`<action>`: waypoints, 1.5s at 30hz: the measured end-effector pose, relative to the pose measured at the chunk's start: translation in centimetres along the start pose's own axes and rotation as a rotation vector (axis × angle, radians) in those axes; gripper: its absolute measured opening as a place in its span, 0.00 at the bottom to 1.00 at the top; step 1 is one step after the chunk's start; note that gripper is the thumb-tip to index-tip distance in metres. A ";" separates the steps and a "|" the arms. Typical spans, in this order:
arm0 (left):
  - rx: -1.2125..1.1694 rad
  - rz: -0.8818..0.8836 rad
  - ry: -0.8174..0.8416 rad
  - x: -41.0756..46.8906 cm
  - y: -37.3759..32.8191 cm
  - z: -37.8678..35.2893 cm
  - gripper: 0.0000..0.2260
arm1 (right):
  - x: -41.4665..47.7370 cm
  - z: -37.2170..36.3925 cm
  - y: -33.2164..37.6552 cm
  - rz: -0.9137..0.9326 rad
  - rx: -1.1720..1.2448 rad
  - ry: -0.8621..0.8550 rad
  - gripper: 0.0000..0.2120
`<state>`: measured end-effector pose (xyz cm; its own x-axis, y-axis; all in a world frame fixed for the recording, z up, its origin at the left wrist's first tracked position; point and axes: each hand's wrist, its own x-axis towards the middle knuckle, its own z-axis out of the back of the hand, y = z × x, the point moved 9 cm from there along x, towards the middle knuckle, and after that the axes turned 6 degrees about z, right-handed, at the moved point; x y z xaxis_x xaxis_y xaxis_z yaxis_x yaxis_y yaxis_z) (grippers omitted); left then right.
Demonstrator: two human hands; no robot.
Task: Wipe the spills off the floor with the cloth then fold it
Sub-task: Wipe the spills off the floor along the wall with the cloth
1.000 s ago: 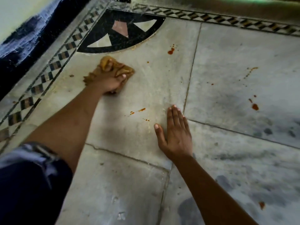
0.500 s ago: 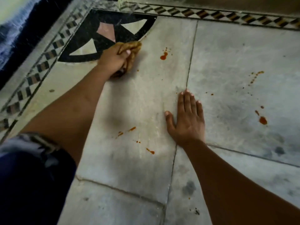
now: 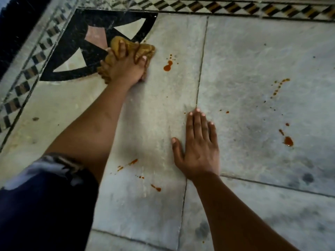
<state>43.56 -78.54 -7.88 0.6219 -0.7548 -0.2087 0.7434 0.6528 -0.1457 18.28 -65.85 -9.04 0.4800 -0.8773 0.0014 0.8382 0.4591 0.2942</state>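
Observation:
My left hand grips a bunched mustard-yellow cloth and presses it on the floor at the edge of the black inlay. A red-orange spill lies just right of the cloth, apart from it. Small red streaks sit near my left forearm, and another streak lies below them. More drops and a larger blot mark the right-hand slab. My right hand lies flat on the grey marble floor, fingers straight, holding nothing.
A black, pink and cream inlaid corner motif sits at the upper left. A chequered border strip runs along the top and down the left side. Dark wall base rises at the far left. My dark sleeve fills the lower left.
My left hand has swept the cloth from the left border to the inlay's edge, closer to the red spill. My right hand stays flat on the floor; the view has shifted.

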 end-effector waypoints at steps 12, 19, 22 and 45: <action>0.053 -0.101 -0.003 0.9 -0.5 0.0 0.27 | 0.2 0.2 -0.2 -0.029 -0.008 -0.038 0.36; 0.092 -0.431 0.110 -2.9 -10.3 -2.5 0.28 | 0.1 0.2 -0.4 -0.045 0.005 -0.033 0.36; 0.177 -0.551 0.032 -4.5 -7.0 -2.6 0.30 | 0.0 0.2 -0.3 -0.043 0.022 -0.031 0.36; 0.076 -0.229 -0.016 1.6 -7.5 -0.5 0.28 | 0.2 0.1 -0.1 -0.027 0.045 -0.021 0.36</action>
<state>38.85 -84.57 -7.64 0.4380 -0.8841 -0.1628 0.8817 0.4578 -0.1141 18.30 -66.12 -8.96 0.4511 -0.8924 0.0130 0.8384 0.4287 0.3367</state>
